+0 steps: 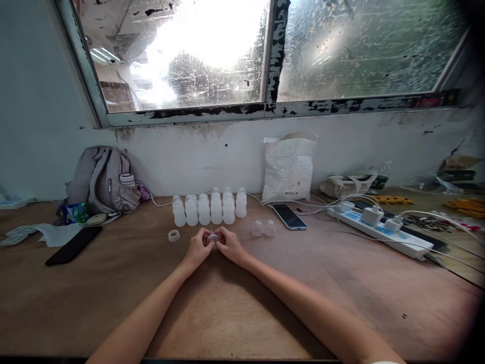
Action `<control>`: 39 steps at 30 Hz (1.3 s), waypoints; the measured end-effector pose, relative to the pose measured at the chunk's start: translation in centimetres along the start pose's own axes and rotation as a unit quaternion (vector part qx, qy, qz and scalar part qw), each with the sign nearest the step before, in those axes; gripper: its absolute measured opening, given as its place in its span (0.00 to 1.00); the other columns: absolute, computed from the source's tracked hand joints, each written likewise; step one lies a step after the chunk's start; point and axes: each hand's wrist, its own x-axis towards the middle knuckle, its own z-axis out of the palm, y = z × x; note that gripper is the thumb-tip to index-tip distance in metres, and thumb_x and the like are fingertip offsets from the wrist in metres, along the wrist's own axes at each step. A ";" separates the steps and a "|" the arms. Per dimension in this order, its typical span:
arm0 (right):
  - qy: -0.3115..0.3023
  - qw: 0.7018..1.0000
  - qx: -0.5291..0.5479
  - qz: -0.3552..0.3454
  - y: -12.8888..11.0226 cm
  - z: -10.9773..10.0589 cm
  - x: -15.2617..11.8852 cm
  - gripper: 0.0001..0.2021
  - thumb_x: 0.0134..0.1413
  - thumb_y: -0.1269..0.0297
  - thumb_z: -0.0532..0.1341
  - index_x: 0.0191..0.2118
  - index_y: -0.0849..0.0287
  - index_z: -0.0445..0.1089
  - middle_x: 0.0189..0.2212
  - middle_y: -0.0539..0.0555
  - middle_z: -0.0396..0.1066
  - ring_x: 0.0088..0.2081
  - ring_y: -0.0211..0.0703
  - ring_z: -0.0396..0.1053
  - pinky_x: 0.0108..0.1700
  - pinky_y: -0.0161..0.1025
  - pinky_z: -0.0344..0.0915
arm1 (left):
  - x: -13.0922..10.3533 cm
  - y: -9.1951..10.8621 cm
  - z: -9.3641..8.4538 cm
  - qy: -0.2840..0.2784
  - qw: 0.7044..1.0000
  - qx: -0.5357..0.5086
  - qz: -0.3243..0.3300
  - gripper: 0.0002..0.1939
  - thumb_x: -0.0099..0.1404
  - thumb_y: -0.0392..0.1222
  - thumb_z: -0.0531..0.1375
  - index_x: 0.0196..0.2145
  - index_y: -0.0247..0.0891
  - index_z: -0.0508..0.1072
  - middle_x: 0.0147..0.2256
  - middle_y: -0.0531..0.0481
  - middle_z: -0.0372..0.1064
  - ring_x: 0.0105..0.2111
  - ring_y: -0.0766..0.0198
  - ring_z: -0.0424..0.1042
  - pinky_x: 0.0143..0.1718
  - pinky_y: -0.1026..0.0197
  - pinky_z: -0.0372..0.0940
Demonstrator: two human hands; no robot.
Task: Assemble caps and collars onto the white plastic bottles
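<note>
My left hand (pixel 201 242) and my right hand (pixel 228 244) meet at the middle of the table, fingers closed from both sides on a small clear baby bottle nipple (pixel 212 239). The fingertips hide part of it. Just behind them, a row of several frosted white baby bottles (pixel 216 208) stands upright with clear caps on top. A loose white bottle ring (pixel 174 235) lies to the left of my left hand. Right of my right hand, two clear dome caps (pixel 257 229) rest side by side on the table.
A phone (pixel 290 216) and a white power strip (pixel 382 231) with cables lie to the right. A white plastic bag (pixel 288 169) leans against the wall. On the left are a grey backpack (pixel 102 177) and a dark phone (pixel 74 246) on the wooden table (pixel 212 313).
</note>
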 end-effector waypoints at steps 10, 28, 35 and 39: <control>-0.003 1.000 -0.002 -0.029 -0.2 -0.1 0.0 0.09 0.40 0.76 0.52 0.30 0.59 0.61 0.21 0.47 0.63 0.22 0.33 0.59 0.25 0.29 0.55 | -0.2 0.0 0.1 0.013 1.000 0.010 0.001 0.08 0.50 0.34 0.54 0.31 0.38 0.63 0.24 0.55 0.64 0.24 0.68 0.65 0.27 0.67 0.58; 0.001 1.000 -0.028 -0.010 -0.5 -0.2 -0.1 0.06 0.41 0.74 0.52 0.27 0.59 0.62 0.19 0.46 0.62 0.21 0.34 0.58 0.25 0.29 0.54 | -0.2 0.3 -0.1 -0.004 0.999 0.041 0.016 0.03 0.54 0.40 0.53 0.28 0.39 0.63 0.20 0.56 0.61 0.21 0.68 0.61 0.24 0.68 0.54; -0.051 0.997 0.011 -0.062 -1.6 -0.7 -0.7 0.12 0.41 0.76 0.51 0.35 0.59 0.64 0.22 0.47 0.64 0.22 0.33 0.59 0.26 0.29 0.57 | -0.1 -0.3 -0.3 0.005 0.997 0.074 -0.034 0.05 0.51 0.34 0.54 0.29 0.39 0.63 0.22 0.55 0.63 0.22 0.67 0.63 0.24 0.67 0.52; -0.045 0.997 0.041 -0.048 -1.3 -0.6 -0.9 0.16 0.36 0.78 0.49 0.33 0.59 0.65 0.22 0.47 0.65 0.23 0.33 0.60 0.26 0.29 0.57 | -0.3 -0.3 -0.2 0.003 0.996 0.081 -0.035 0.06 0.51 0.35 0.54 0.30 0.40 0.63 0.22 0.55 0.63 0.22 0.66 0.63 0.24 0.67 0.52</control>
